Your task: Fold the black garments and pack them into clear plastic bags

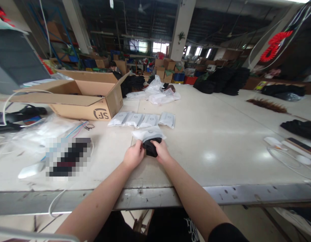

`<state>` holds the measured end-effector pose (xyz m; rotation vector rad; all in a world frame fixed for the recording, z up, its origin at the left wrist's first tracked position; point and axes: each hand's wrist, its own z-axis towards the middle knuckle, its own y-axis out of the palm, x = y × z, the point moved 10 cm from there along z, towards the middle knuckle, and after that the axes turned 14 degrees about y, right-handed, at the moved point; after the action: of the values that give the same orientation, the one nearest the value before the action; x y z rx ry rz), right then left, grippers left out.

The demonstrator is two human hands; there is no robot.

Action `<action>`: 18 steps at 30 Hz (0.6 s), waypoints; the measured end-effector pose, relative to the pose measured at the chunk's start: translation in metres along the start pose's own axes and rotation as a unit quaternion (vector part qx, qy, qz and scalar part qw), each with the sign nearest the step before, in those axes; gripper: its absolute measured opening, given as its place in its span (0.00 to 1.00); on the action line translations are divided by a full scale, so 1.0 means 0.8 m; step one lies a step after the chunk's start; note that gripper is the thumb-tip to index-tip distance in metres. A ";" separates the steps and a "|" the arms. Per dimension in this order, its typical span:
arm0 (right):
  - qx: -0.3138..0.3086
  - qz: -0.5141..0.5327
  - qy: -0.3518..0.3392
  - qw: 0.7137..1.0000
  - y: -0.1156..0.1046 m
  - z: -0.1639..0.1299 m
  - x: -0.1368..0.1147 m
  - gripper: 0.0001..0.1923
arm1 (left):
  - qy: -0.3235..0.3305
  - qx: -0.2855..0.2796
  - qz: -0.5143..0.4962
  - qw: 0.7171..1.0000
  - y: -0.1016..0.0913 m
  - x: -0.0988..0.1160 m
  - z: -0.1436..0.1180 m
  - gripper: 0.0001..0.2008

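Observation:
My left hand (133,156) and my right hand (161,152) both grip a small black bundle (150,147) on the white table (216,148). The bundle's far end sits inside the mouth of a clear plastic bag (148,133) lying flat just beyond my hands. Behind that bag, a row of several filled white packets (142,119) lies side by side.
An open cardboard box (77,95) stands at the left. Loose plastic bags and cables (31,131) lie in front of it. Crumpled clear bags (161,94) and black piles (221,80) sit farther back. Black items and a white cable (291,158) lie at the right.

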<state>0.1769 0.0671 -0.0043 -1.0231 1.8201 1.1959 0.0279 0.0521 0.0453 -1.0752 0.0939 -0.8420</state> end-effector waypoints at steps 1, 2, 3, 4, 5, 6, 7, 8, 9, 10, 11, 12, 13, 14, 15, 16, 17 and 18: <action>0.015 0.004 0.000 1.000 -0.003 0.000 0.001 0.17 | -0.001 -0.005 0.007 1.000 0.001 0.002 0.000 0.04; 0.027 0.013 0.005 1.000 -0.006 0.000 0.003 0.17 | -0.004 -0.009 0.015 1.000 0.002 0.003 0.001 0.04; 0.036 0.029 0.013 0.999 -0.008 0.000 0.005 0.17 | -0.008 -0.014 0.024 1.000 0.003 0.005 0.001 0.04; 0.040 0.049 0.020 0.998 -0.009 0.000 0.008 0.18 | -0.012 -0.018 0.034 0.999 0.003 0.006 0.001 0.04; 0.041 0.072 0.028 0.996 -0.010 0.000 0.010 0.18 | -0.015 -0.022 0.044 0.999 0.003 0.008 0.001 0.05; 0.038 0.096 0.034 0.994 -0.010 0.000 0.012 0.18 | -0.017 -0.027 0.052 0.998 0.004 0.011 0.001 0.06; 0.030 0.119 0.038 0.992 -0.009 0.000 0.013 0.18 | -0.020 -0.031 0.058 0.998 0.005 0.013 0.000 0.07; 0.017 0.138 0.041 0.989 -0.007 0.001 0.013 0.18 | -0.023 -0.037 0.061 0.997 0.006 0.014 0.000 0.08; 0.000 0.152 0.044 0.987 -0.003 0.001 0.014 0.18 | -0.026 -0.042 0.062 0.997 0.007 0.014 -0.001 0.09; -0.015 0.159 0.048 0.986 0.000 0.002 0.014 0.18 | -0.028 -0.047 0.062 0.997 0.008 0.014 -0.002 0.09; -0.026 0.161 0.051 0.985 0.003 0.003 0.014 0.18 | -0.029 -0.051 0.062 0.996 0.010 0.014 -0.002 0.09; -0.030 0.159 0.053 0.985 0.004 0.004 0.015 0.17 | -0.027 -0.053 0.062 0.996 0.011 0.013 -0.003 0.09; -0.027 0.155 0.053 0.986 0.004 0.006 0.015 0.17 | -0.022 -0.056 0.061 0.996 0.012 0.013 -0.003 0.09; -0.017 0.150 0.048 0.987 0.001 0.007 0.015 0.16 | -0.016 -0.057 0.058 0.997 0.013 0.013 -0.002 0.09; -0.001 0.146 0.040 0.988 -0.002 0.008 0.014 0.15 | -0.011 -0.058 0.054 0.997 0.014 0.013 -0.002 0.08; 0.014 0.143 0.031 0.989 -0.006 0.009 0.012 0.15 | -0.008 -0.057 0.047 0.997 0.014 0.013 -0.002 0.08; 0.024 0.143 0.024 0.989 -0.009 0.009 0.011 0.14 | -0.008 -0.054 0.037 0.998 0.014 0.013 -0.001 0.07; 0.028 0.145 0.021 0.989 -0.011 0.010 0.010 0.14 | -0.011 -0.050 0.025 0.998 0.014 0.013 0.000 0.07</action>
<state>0.1822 0.0706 -0.0169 -0.7754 2.0753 1.2904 0.0409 0.0475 0.0396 -1.1710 0.1447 -0.7857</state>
